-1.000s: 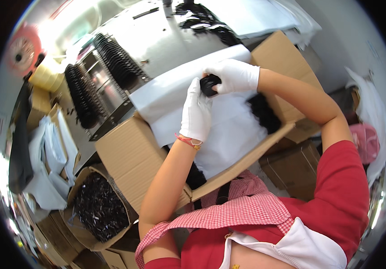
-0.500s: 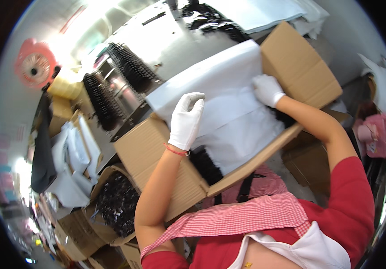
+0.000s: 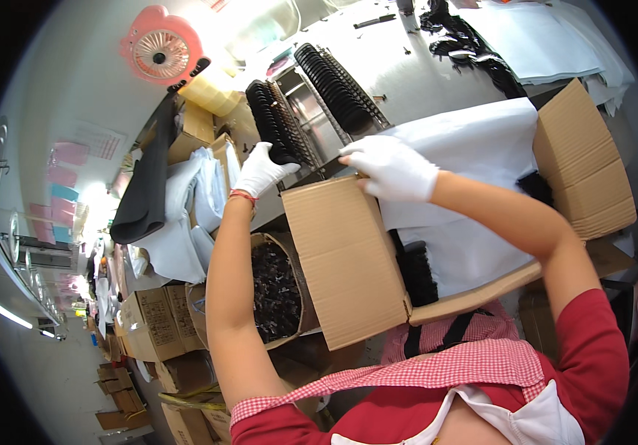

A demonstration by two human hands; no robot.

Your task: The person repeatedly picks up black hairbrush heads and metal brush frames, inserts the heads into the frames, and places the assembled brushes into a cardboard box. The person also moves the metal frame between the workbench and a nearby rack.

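Observation:
Both my hands wear white gloves. My left hand (image 3: 261, 172) is at the near end of a metal rack (image 3: 308, 111), fingers and thumb apart beside its left row of black pieces (image 3: 278, 122). Whether it touches them I cannot tell. My right hand (image 3: 395, 169) reaches left over the carton's corner, its fingers stretched toward the rack's near right end. A second row of black pieces (image 3: 334, 85) fills the rack's right side. In front of me is an open cardboard carton (image 3: 345, 259), with a white sheet (image 3: 467, 245) spread inside over black bristly pieces (image 3: 417, 274).
A pink fan (image 3: 159, 53) stands at the far left, next to yellow tape rolls (image 3: 211, 90). Below my left arm is a bag of small black pieces (image 3: 274, 289). Black glossy strips (image 3: 467, 48) and white sheets (image 3: 549, 41) lie on the metal table (image 3: 415, 85).
My view has swung left. My right hand has left the sheet inside the carton and moved left toward the rack. My left hand, previously raised over the carton, is now beside the rack's left row.

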